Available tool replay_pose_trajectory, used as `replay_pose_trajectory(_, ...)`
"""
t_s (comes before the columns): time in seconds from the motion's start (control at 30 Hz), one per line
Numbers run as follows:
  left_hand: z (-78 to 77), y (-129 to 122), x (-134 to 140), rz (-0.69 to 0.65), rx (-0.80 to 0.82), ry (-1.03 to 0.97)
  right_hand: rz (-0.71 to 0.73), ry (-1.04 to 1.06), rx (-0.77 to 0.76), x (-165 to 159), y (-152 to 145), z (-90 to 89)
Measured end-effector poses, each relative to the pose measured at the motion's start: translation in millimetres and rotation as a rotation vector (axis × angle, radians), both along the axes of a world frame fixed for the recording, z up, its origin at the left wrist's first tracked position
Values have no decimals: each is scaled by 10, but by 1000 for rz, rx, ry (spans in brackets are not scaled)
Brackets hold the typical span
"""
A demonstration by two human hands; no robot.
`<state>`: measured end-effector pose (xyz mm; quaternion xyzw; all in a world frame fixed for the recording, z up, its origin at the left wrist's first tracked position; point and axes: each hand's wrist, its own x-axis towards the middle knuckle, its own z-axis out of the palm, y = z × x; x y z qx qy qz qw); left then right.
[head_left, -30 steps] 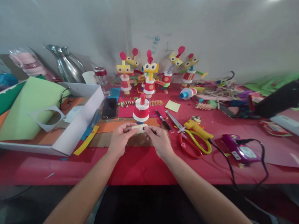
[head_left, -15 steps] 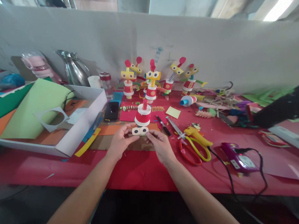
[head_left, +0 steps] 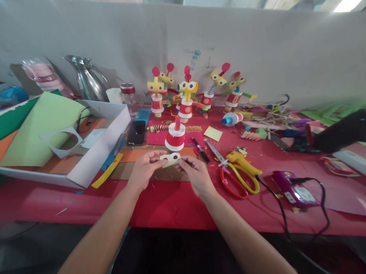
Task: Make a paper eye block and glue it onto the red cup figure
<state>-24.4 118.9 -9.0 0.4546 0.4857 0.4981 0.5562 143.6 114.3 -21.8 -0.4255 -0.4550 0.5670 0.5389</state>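
Between my hands is a pale paper strip with two black-dotted eyes point(head_left: 170, 159). My left hand point(head_left: 145, 167) pinches its left end, thumb partly over one eye. The fingers of my right hand point(head_left: 196, 174) close on its right end. Just behind the strip stands a red and white paper cup figure point(head_left: 174, 140), with a red folded piece on top and springy folded-paper arms stretching to both sides. A brown cardboard piece point(head_left: 123, 170) lies under my hands, with an orange paper strip along its far side.
Several finished cup figures point(head_left: 186, 107) stand along the wall. To the right lie scissors point(head_left: 234, 175), a yellow glue gun point(head_left: 245, 164), a black pen point(head_left: 201, 150) and a purple power box point(head_left: 294, 192) with a cable. A white box point(head_left: 100, 149) of coloured paper and a phone point(head_left: 136, 133) are left.
The eye strip has tilted, its right end now higher, and my left thumb covers more of the left eye. The camera view has shifted slightly. Both hands keep hold.
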Motion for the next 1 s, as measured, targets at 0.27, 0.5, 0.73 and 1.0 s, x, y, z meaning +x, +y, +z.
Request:
replay_pose_trajectory(0.27,14,-4,-27,-40,29,-4,-14,10,-16,11,-9,0)
replay_pose_trajectory(0.5,46,-38,15,9,116,172,-40,-9,-12,-17,12,-27)
replay_pose_trajectory(0.73,-29,-162,-145,132,189,340,-160,-657,237,708,-148,126)
replay_pose_trajectory(1.0,-140,-232,-247,183,196,165,-202,-1571,439,1593,-334,-155)
